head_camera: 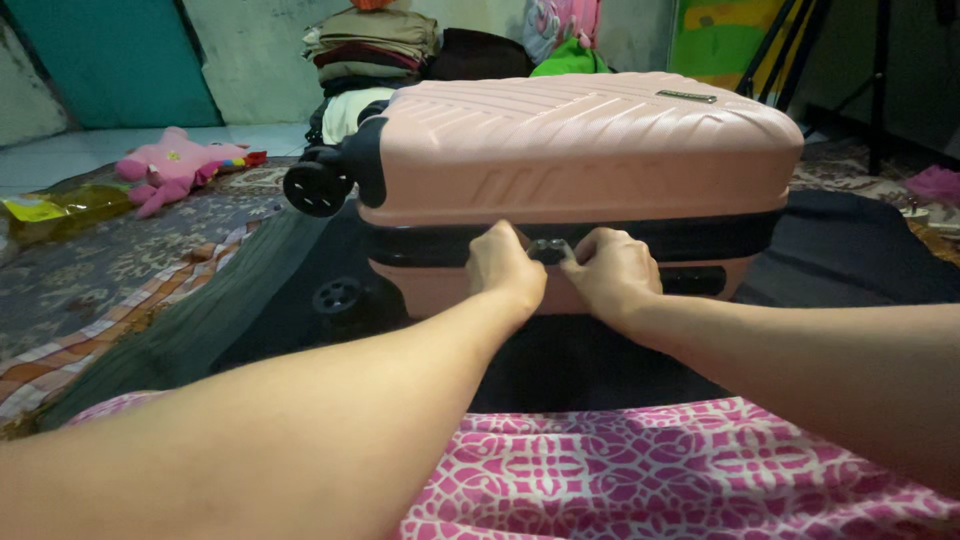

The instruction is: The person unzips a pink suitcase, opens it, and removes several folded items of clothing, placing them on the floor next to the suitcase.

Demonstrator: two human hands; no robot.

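Both hands, left hand (505, 268) and right hand (612, 273), pinch the zipper pulls (549, 250) at frame center on a pink suitcase (580, 145) lying on the floor. A pink plush toy (178, 166) lies upper left; folded clothes (370, 48) stack behind.

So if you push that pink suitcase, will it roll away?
Probably not: the pink suitcase lies flat on its side, so its black wheels point sideways, off the floor. It would likely slide rather than roll. Its ribbed shell looks hard, so it should stay stiff. Both hands meet at its zipper.
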